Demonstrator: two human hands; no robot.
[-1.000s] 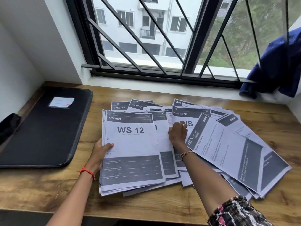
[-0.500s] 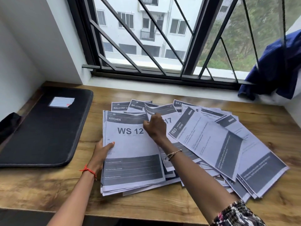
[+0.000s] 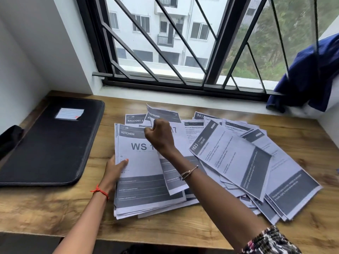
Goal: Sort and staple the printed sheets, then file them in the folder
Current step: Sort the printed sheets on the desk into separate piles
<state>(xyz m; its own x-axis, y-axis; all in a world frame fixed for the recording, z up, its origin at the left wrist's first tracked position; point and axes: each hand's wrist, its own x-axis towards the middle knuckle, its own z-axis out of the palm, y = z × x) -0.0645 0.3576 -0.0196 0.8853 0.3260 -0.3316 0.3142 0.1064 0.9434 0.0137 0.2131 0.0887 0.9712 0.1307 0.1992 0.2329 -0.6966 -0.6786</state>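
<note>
Firstly, edges: your wooden desk (image 3: 183,230) meets white walls at left and right and a window sill (image 3: 165,99) at the back; its front lip shows beneath your forearms.
Open room: bare wood lies between folder and papers, along the front lip, and behind the papers up to the sill.
Folder (image 3: 49,143): black, matte, round-cornered, closed flat at the desk's left, apart from the papers; a pale label (image 3: 69,114) sits on its cover.
Papers: thin white sheets with grey-black bands; a squared stack (image 3: 141,165) headed KITCHEN lies left, a loose fan of sheets (image 3: 286,184) spreads right, with the 1623 sheet (image 3: 229,158) uppermost.
Left hand (image 3: 114,171): you hold the stack's left edge, thumb on top.
Right hand (image 3: 159,138): curled, pinching the lifted sheet (image 3: 163,114), which bends above the stack.
Blue cloth (image 3: 308,76): crumpled, draped at the sill's right end.
Hidden: your left fingers go under the stack; your right hand covers part of "WS 1"; the lifted sheet's header is blurred; a dark object (image 3: 9,138) is cut off at the left border.
</note>
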